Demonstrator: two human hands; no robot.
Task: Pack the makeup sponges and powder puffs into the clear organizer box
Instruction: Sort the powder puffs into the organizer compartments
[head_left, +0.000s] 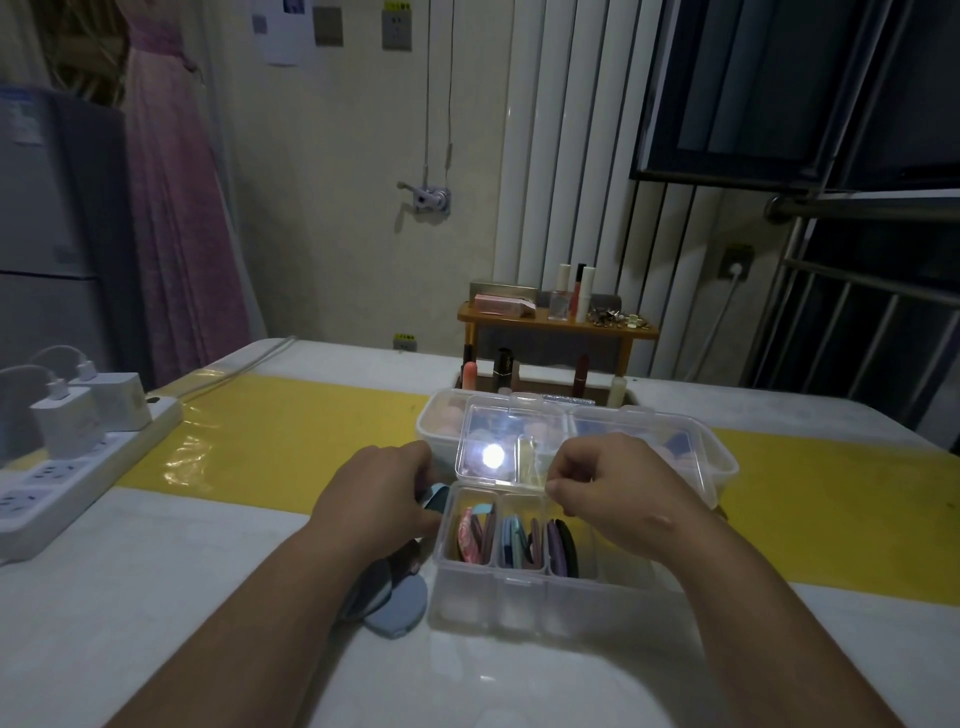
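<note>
Left hand (379, 499) is nearer, its grip clenched on a teal round powder puff (435, 496) held on edge, just left of the clear plastic organizer box (519, 597). The compartments lie to its right, with puffs standing upright in them. Right hand (618, 499) pinches the raised transparent lid (514, 447).

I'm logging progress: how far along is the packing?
Done: puffs stand in all three compartments of the box, lid up. In hand: the left hand holds a blue puff beside the box; the right hand pinches the lid. Left: loose puffs lie on the table under the left forearm.
</note>
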